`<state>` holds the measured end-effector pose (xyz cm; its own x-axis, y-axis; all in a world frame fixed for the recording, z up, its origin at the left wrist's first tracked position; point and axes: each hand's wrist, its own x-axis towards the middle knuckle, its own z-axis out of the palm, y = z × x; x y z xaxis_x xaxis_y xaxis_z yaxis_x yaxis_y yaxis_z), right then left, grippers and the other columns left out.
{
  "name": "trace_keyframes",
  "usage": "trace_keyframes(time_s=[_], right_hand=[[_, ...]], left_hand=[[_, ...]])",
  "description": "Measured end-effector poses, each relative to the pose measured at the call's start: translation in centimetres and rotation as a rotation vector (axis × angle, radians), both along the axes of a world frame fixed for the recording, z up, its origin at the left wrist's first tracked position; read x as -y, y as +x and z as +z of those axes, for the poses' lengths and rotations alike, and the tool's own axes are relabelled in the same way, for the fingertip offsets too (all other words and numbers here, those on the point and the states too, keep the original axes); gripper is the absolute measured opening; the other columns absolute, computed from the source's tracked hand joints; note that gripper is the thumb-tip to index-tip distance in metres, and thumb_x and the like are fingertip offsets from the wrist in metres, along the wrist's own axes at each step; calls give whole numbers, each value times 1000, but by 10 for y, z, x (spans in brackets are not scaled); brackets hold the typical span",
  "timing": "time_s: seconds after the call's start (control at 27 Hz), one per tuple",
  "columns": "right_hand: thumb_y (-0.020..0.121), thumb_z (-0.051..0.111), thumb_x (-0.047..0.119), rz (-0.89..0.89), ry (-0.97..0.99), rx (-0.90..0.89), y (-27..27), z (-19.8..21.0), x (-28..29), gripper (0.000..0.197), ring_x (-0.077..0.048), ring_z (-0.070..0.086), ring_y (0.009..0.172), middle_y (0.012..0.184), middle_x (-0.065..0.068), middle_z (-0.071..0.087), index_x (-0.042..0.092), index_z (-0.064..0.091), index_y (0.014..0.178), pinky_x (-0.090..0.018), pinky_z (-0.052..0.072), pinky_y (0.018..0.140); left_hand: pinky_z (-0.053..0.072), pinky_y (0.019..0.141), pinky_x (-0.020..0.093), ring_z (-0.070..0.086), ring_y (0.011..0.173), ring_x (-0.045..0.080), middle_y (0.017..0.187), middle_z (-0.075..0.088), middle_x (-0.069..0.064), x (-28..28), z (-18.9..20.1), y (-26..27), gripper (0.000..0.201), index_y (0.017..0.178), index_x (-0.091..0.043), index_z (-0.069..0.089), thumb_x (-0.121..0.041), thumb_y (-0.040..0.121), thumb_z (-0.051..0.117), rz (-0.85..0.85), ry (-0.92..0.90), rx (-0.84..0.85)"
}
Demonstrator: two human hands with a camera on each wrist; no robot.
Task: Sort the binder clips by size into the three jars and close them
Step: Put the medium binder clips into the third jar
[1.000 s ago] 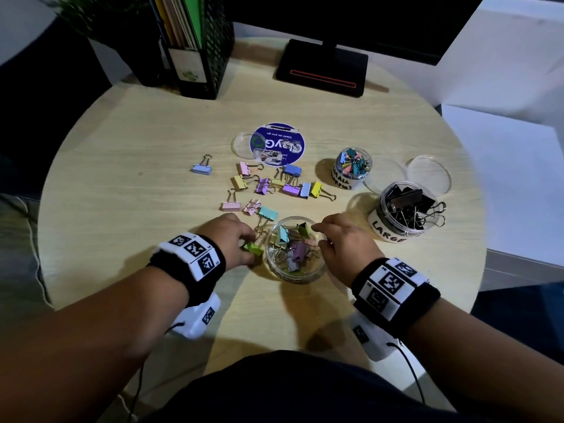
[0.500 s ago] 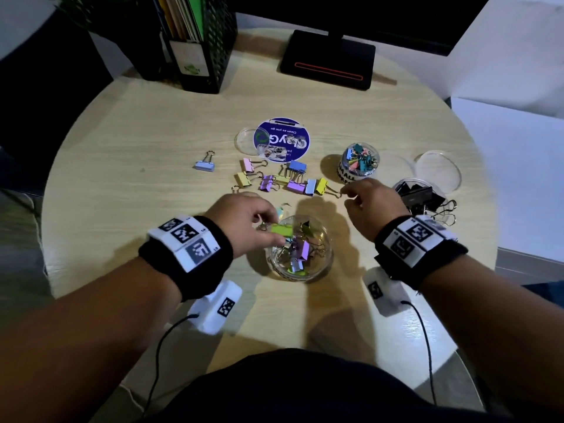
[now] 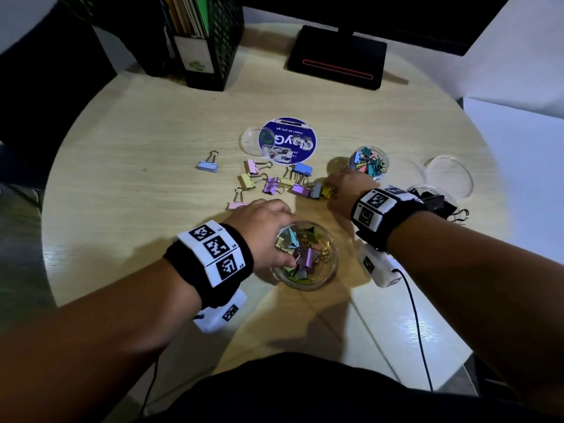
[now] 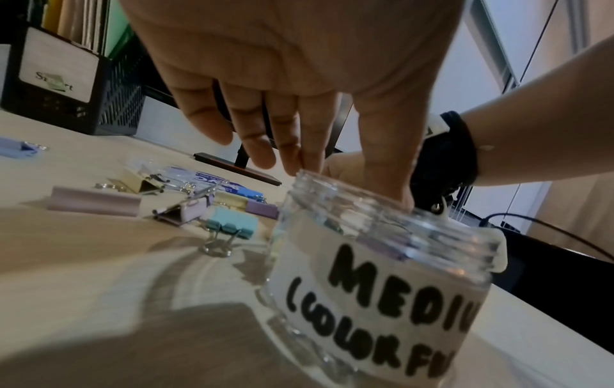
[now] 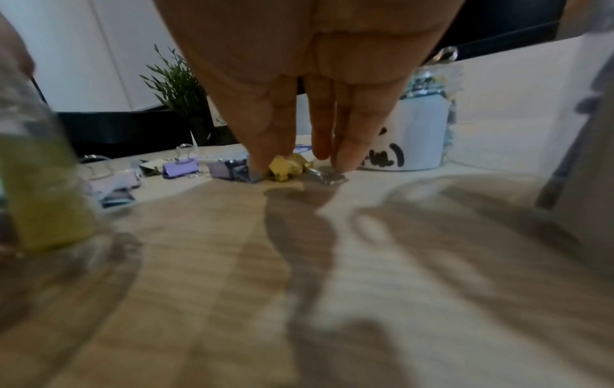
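Note:
My left hand [image 3: 270,222] hovers over the left rim of the open jar labelled MEDIUM [image 3: 305,257], which holds several pastel clips. In the left wrist view the hand's [image 4: 335,181] fingers are straight, the thumb dips behind the rim [image 4: 382,210], and it holds nothing. My right hand [image 3: 332,190] reaches down onto a yellow clip [image 3: 326,192]. In the right wrist view its thumb and straight fingers [image 5: 345,155] straddle that clip [image 5: 285,168] on the table. Several loose pastel clips [image 3: 271,184] lie beyond the medium jar. The small-clip jar [image 3: 369,161] stands open; the jar of black clips [image 3: 436,201] is partly hidden by my right wrist.
A clear lid [image 3: 448,175] lies at the far right. Another clear lid [image 3: 248,140] lies beside a blue round label disc [image 3: 287,145]. One blue clip [image 3: 207,164] sits apart at the left. A black file holder [image 3: 207,41] and a monitor base [image 3: 335,59] stand at the back.
My left hand carried a green clip over the medium jar and no longer holds it. My right hand left the jar and moved up to the yellow clip.

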<state>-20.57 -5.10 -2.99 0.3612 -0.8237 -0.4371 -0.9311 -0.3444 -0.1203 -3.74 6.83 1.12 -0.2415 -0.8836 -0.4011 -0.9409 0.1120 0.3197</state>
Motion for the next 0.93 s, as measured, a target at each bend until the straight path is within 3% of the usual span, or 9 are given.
trace_keyframes(time_s=[0.07, 0.15, 0.26, 0.41, 0.52, 0.59, 0.7, 0.85, 0.93], right_hand=[[85, 57, 20, -7, -26, 0, -1, 0, -2, 37, -28, 58, 97, 112, -10, 62, 19, 53, 122, -27, 44, 71], [83, 60, 22, -26, -19, 17, -4, 0, -7, 32, -25, 56, 83, 101, -8, 63, 19, 56, 114, -26, 43, 66], [79, 64, 24, -48, 26, 52, -12, -4, -15, 23, -22, 56, 78, 93, -4, 64, 20, 56, 101, -24, 43, 61], [73, 66, 28, -109, 52, 40, -22, 0, -28, 21, -22, 54, 70, 81, -3, 57, 18, 52, 85, -22, 36, 49], [73, 67, 36, -200, -16, 92, -24, 17, -35, 25, -21, 52, 74, 83, -2, 56, 21, 51, 84, -24, 39, 58], [74, 67, 36, -234, -88, 281, -21, 35, -46, 24, -17, 54, 73, 79, 3, 57, 24, 49, 84, -22, 40, 63], [74, 67, 36, -83, -80, 436, -11, 54, -76, 22, -7, 50, 64, 71, 14, 52, 27, 49, 83, -19, 37, 58], [73, 48, 60, 149, -154, 244, -5, 37, -97, 34, -19, 56, 88, 86, 9, 62, 32, 51, 91, -41, 44, 85], [79, 50, 59, 168, -145, 175, -7, 34, -98, 39, -21, 54, 99, 100, 5, 64, 29, 58, 102, -36, 37, 90]], left_hand=[[28, 104, 28, 34, 127, 11, 137, 38, -14, -1, -2, 1, 82, 140, -34, 37, -59, 69, 68, -4, 1, -9], [26, 105, 27, 31, 128, 10, 140, 34, -15, -3, -2, 2, 92, 143, -34, 32, -66, 64, 67, -20, 18, 2], [25, 106, 29, 28, 130, 11, 140, 29, -15, -8, -3, 2, 106, 145, -36, 22, -75, 56, 65, -54, 38, 60], [25, 106, 28, 28, 129, 11, 140, 29, -14, -13, -7, 2, 108, 147, -35, 18, -73, 58, 67, -42, 16, 48], [26, 104, 24, 31, 127, 10, 138, 32, -15, -16, -8, 3, 106, 146, -36, 21, -69, 59, 69, -5, 8, -10], [25, 105, 24, 30, 129, 10, 141, 30, -14, -18, -9, 2, 106, 146, -35, 21, -68, 58, 71, 23, 9, -26], [23, 108, 25, 27, 132, 10, 146, 25, -13, -19, -9, 0, 105, 146, -30, 25, -67, 59, 72, 57, 16, -15], [26, 105, 25, 31, 129, 11, 142, 29, -13, -18, -11, 0, 104, 144, -29, 30, -67, 57, 72, 58, 12, -22], [27, 105, 25, 32, 128, 11, 140, 30, -14, -18, -13, 1, 106, 146, -30, 26, -67, 57, 72, 59, 9, -34]])
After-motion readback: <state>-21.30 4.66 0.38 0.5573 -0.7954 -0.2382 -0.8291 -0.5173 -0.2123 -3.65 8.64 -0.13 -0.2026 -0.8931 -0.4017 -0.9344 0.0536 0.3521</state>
